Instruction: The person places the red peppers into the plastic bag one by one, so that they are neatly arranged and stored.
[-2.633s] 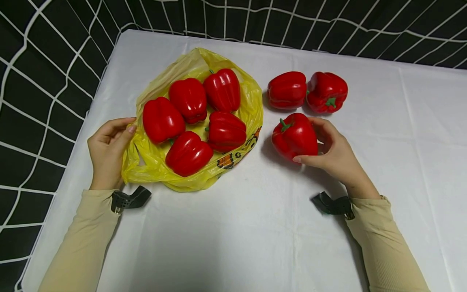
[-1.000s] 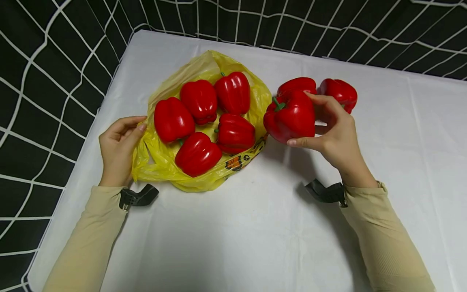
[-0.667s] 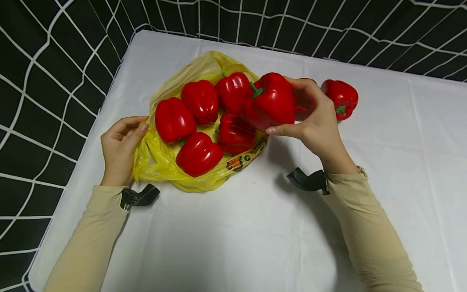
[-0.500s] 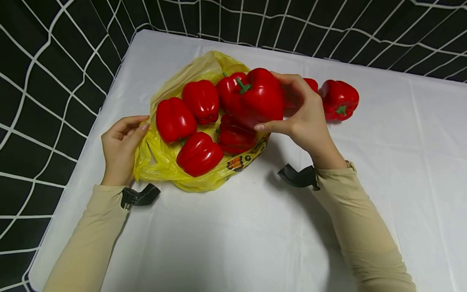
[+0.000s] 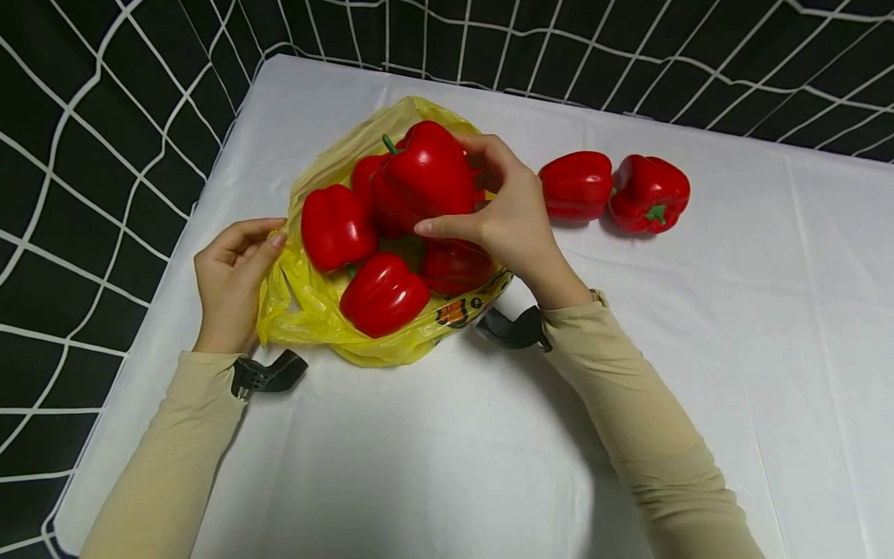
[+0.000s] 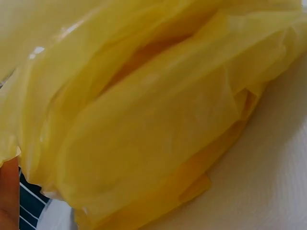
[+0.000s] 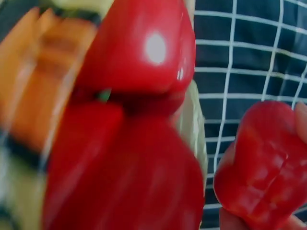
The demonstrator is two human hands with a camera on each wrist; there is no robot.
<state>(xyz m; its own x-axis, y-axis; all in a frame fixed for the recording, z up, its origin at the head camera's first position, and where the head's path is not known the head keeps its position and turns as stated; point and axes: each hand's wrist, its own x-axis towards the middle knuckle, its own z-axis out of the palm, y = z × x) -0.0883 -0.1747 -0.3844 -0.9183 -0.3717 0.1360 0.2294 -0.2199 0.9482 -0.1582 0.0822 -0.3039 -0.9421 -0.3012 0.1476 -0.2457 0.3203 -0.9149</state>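
My right hand (image 5: 513, 210) grips a red bell pepper (image 5: 429, 175) with a green stem, held above the open yellow plastic bag (image 5: 293, 310). In the right wrist view that bell pepper (image 7: 264, 167) shows at the right edge between fingers and thumb. My left hand (image 5: 233, 279) pinches the bag's left rim between thumb and fingers. Several red bell peppers lie in the bag, such as the front pepper (image 5: 384, 295) and the left pepper (image 5: 337, 229); others are partly hidden behind the held one. Yellow plastic (image 6: 144, 129) fills most of the left wrist view.
Two more bell peppers, one on its side (image 5: 576, 185) and one with its stem forward (image 5: 649, 194), lie right of the bag on the white-covered table (image 5: 433, 466). White netting (image 5: 587, 46) over dark cloth borders the table's back and left.
The right hand has lifted its bell pepper from the table beside the bag and carried it left, over the bag. The left hand keeps its hold on the rim.
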